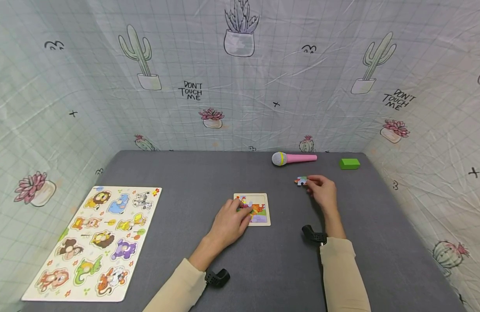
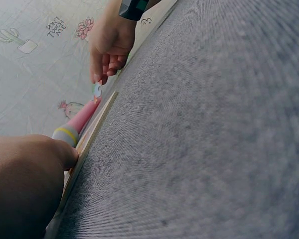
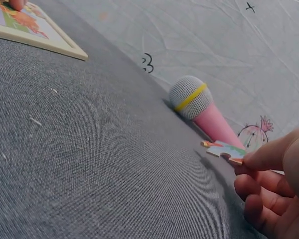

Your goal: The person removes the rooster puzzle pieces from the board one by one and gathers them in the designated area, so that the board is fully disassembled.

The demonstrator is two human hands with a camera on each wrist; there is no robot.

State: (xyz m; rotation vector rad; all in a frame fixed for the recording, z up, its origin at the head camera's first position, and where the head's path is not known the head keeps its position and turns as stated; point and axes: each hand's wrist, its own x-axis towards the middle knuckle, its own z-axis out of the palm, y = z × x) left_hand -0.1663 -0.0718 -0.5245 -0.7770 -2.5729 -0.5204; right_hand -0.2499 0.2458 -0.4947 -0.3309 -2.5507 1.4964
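Between thumb and fingertips, my right hand (image 1: 322, 190) pinches a jigsaw puzzle piece (image 3: 226, 151), blue and green with some orange. In the right wrist view the piece is just above the table, with its shadow below. My left hand (image 1: 230, 220) rests on a small square puzzle board (image 1: 259, 224) with a pale wooden frame. Its fingers touch the colourful picture pieces (image 1: 258, 209) inside the frame and cover the left part of them. From the left wrist view, the thumb lies against the edge of the board (image 2: 97, 125).
A pink toy microphone (image 1: 301, 158) with a grey head lies behind the right hand. Further right is a green block (image 1: 349, 164). A large animal puzzle board (image 1: 136, 255) lies at the left of the grey table (image 1: 294, 277). Printed cloth (image 1: 263, 82) hangs around the table.
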